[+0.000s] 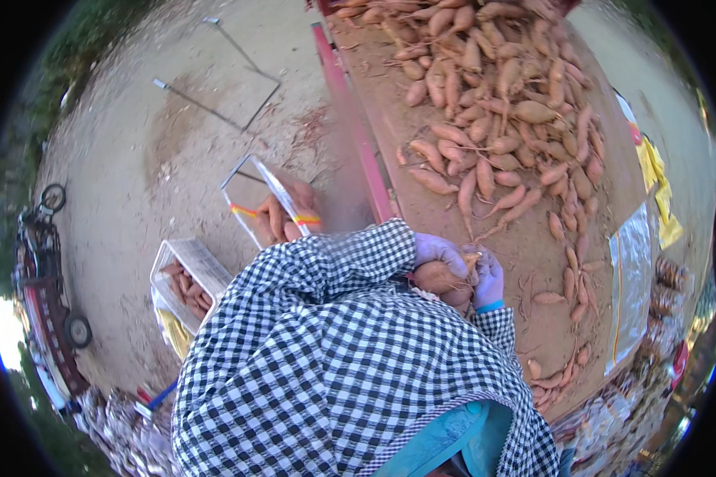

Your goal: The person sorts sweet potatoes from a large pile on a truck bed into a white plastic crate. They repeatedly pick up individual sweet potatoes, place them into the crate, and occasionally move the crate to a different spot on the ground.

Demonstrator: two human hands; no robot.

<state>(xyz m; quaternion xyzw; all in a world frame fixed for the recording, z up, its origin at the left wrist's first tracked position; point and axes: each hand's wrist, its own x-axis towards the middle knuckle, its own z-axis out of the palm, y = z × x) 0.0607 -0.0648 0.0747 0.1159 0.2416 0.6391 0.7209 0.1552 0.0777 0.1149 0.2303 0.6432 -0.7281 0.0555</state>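
Note:
My left hand (440,251), in a thin purple glove, curls over a large sweet potato (438,277) close to my chest. My right hand (489,279), gloved alike, comes in from the other side, fingers closed at the root's narrow end (471,260). Another sweet potato (457,296) shows just below; whether it is held or rests against me cannot be told. Beyond my hands, a heap of sweet potatoes (501,107) with stringy roots covers the far part of a soil-dusted surface (507,253). Both sleeves are black-and-white checked.
A red rail (358,137) edges the surface. To the left stand an open plastic bag (272,191) and a white basket (200,262), both holding sweet potatoes. A metal frame (262,107) lies on the ground. Plastic sheeting (629,286) borders the right side; a cargo tricycle (45,298) stands far left.

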